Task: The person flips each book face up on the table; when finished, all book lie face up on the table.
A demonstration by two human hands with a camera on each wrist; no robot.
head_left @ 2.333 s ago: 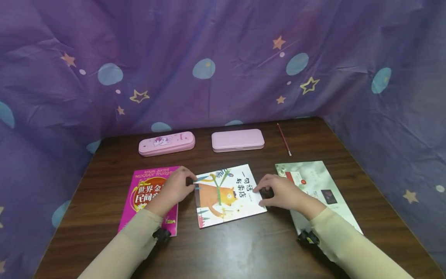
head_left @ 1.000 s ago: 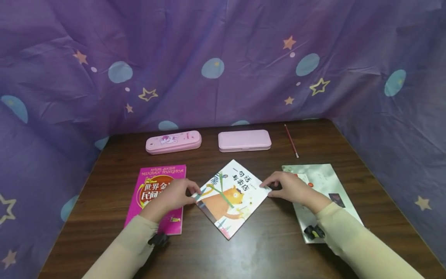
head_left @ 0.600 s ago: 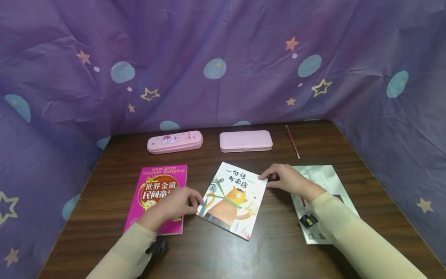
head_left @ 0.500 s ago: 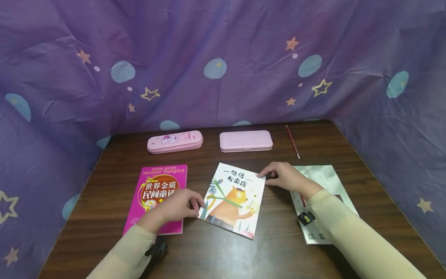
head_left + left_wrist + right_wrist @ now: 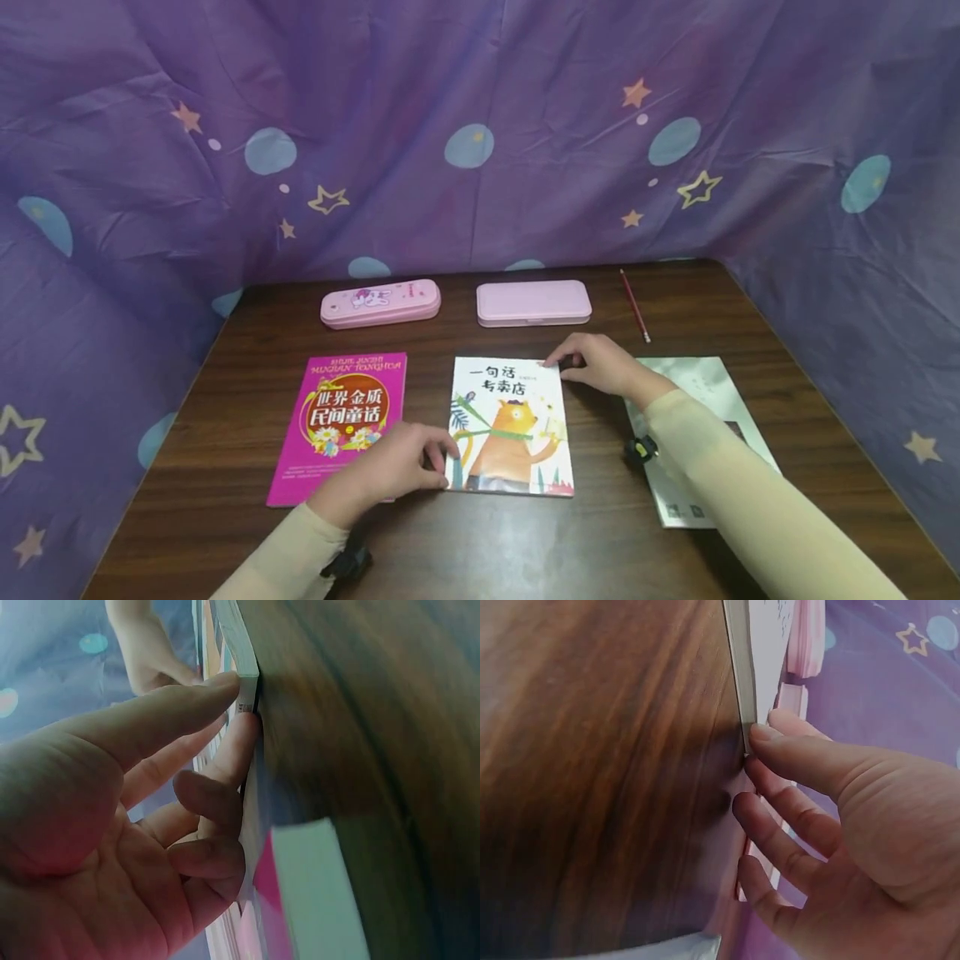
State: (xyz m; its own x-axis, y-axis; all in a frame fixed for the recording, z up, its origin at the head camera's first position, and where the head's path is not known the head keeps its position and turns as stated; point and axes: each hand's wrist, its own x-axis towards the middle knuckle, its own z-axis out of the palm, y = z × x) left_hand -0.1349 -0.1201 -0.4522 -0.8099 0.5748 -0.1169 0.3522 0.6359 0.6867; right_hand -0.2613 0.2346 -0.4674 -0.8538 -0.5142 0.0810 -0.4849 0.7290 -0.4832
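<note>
A white picture book [image 5: 506, 429] with an orange bear on its cover lies face up in the middle of the table, its edges nearly square to me. My left hand [image 5: 401, 460] pinches its lower left corner; in the left wrist view the thumb [image 5: 187, 705] presses on that corner, with a finger against the book's edge. At the upper right corner, my right hand [image 5: 600, 367] pinches the book between thumb [image 5: 802, 754] and fingers. Left of it lies a magenta book [image 5: 315, 446], partly under my left forearm. A pale green book [image 5: 693, 383] is partly covered by my right sleeve.
Along the back of the wooden table [image 5: 450, 558] lie a pink pencil case with a rabbit [image 5: 380, 304], a plain pink pencil case [image 5: 533, 302] and a red pencil [image 5: 634, 306]. A purple curtain [image 5: 375, 125] with stars hangs behind and at both sides.
The picture book has turned from a sideways lie through a diamond slant to upright. My left hand has come nearer to me, and my right hand has moved away and leftward.
</note>
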